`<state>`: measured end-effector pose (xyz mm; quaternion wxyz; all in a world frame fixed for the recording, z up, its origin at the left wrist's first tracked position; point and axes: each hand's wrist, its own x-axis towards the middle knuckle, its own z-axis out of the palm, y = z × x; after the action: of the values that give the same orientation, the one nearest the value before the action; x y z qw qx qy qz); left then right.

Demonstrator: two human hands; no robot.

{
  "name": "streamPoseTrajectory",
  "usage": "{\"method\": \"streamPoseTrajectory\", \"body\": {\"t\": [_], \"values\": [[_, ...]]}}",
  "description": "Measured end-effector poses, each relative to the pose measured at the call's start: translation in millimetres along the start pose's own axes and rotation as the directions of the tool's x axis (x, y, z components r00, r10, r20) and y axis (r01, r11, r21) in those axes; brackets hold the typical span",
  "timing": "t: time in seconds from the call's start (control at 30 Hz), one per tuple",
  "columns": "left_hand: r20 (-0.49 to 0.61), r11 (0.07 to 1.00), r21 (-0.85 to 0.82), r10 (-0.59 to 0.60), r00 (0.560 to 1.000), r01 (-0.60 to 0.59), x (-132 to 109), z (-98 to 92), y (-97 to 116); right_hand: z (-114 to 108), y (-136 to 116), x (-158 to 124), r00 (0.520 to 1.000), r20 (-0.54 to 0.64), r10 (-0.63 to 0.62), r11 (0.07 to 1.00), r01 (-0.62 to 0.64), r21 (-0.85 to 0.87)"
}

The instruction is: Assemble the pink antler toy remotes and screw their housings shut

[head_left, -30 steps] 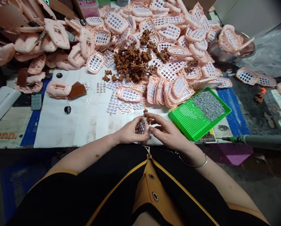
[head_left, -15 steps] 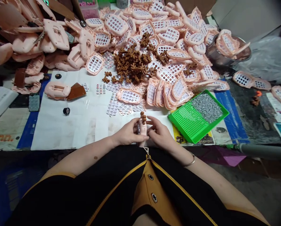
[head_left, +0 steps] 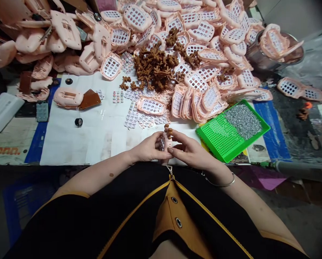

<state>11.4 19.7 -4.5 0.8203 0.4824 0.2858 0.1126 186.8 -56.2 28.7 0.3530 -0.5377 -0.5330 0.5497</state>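
Note:
Close to the table's front edge, my left hand (head_left: 150, 148) is wrapped round a pale pink plastic toy phone shell (head_left: 166, 145), held on edge. A brown knobbly piece (head_left: 167, 129) sticks up from the shell's top end. My right hand (head_left: 189, 148) has its fingers closed on the same shell from the right, with fingertips at the brown piece and thumb lower on the side. Beyond the hands, a pink shell with a keypad face (head_left: 151, 105) lies on loose keypad sheets (head_left: 131, 117). A heap of brown knobbly pieces (head_left: 157, 66) rises behind it.
A green tray (head_left: 213, 138) of small metal screws (head_left: 243, 120) stands right of my hands. Pink shells (head_left: 195, 80) are piled across the back. At left lie a shell (head_left: 68, 97) with a brown board (head_left: 90, 99) and a small black round part (head_left: 78, 122). A metal bowl (head_left: 294, 54) holds more shells.
My right hand has closed in on the shell, its fingers now on the upper end and side. The whole view has shifted slightly. My left hand keeps its hold.

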Motion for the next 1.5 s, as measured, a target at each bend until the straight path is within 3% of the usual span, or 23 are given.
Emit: {"method": "streamPoseTrajectory", "body": {"t": [0.13, 0.27, 0.33, 0.5, 0.63, 0.73, 1.1, 1.4, 1.5], "values": [[-0.002, 1.0, 0.015, -0.013, 1.0, 0.013, -0.1, -0.1, 0.9, -2.1, 5.2, 0.9, 0.999, 0.03, -0.036, 0.999, 0.037, -0.027], [0.023, 1.0, -0.023, -0.019, 1.0, 0.019, -0.1, 3.4, 2.7, 3.0, 18.3, 3.6, 0.978, -0.191, -0.078, 0.989, 0.052, -0.135], [0.002, 0.997, -0.065, -0.029, 1.0, 0.029, 0.2, 4.0, 2.6, 6.5, 21.4, 3.0, 0.969, -0.234, -0.081, 0.988, 0.048, -0.143], [-0.201, 0.951, -0.305, -0.011, 0.979, -0.052, 0.9, -3.9, 1.5, 9.4, 17.6, -4.3, 0.968, -0.193, -0.16, 0.98, 0.132, -0.153], [-0.155, 0.855, -0.513, -0.001, 0.988, -0.08, 1.6, -10.1, 2.0, 10.8, 16.7, -6.5, 0.912, -0.113, -0.393, 0.847, 0.312, -0.431], [-0.197, 0.801, -0.588, -0.006, 0.98, -0.113, 2.5, -10.2, 0.3, 13.8, 18.3, -5.0, 0.882, -0.07, -0.467, 0.755, 0.356, -0.551], [-0.094, 0.872, -0.479, 0.066, 0.993, -0.103, -2.3, -8.3, 0.9, 24.9, 16.2, -2.8, 0.846, -0.059, -0.529, 0.7, 0.396, -0.594], [-0.186, 0.911, -0.354, 0.155, 0.97, -0.213, -1.8, -3.8, 1.8, 29.9, 23.6, 2.1, 0.876, -0.142, -0.46, 0.761, 0.307, -0.571], [-0.191, 0.892, -0.384, 0.175, 0.966, -0.238, -1.6, -6.1, 2.2, 30.6, 27.3, 0.7, 0.854, -0.199, -0.48, 0.746, 0.279, -0.605]]}}
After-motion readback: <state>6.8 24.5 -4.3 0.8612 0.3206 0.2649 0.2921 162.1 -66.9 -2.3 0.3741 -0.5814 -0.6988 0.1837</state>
